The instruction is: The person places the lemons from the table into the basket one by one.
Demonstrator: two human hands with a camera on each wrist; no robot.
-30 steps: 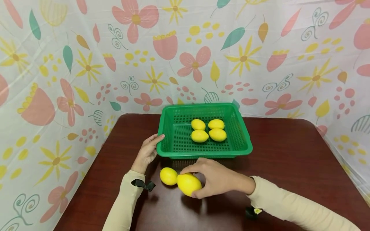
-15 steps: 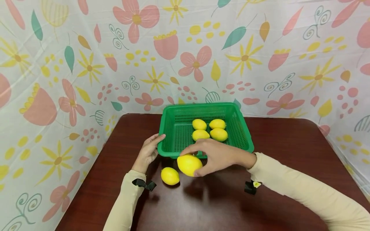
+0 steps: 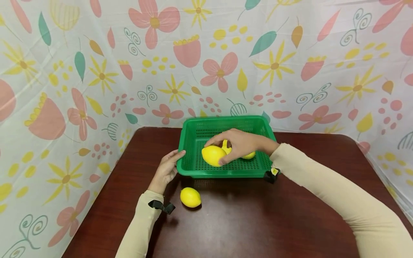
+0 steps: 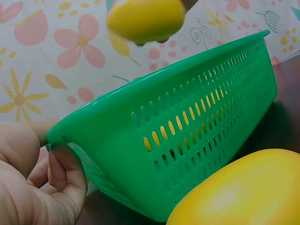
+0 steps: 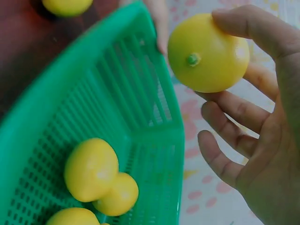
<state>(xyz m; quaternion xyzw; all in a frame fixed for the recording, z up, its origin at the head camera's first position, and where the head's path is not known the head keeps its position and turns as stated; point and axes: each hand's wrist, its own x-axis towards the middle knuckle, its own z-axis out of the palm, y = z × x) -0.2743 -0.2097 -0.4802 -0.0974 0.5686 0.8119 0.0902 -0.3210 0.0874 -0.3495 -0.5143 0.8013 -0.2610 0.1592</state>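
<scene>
The right hand [image 3: 237,146], its thumb and fingers pinching a lemon [image 3: 213,156], has moved from in front of the green basket [image 3: 226,174] to above its left half, the fruit higher than the rim, while other lemons [image 5: 92,169] lie on the basket floor. The left hand [image 3: 165,169] grips the rim by the near-left corner, thumb uppermost and fingers curled beneath. This shift suggests the carry is nearly complete, leaving one loose lemon [image 3: 190,197] on the table [image 3: 290,222], apart from the basket's near-left corner.
</scene>
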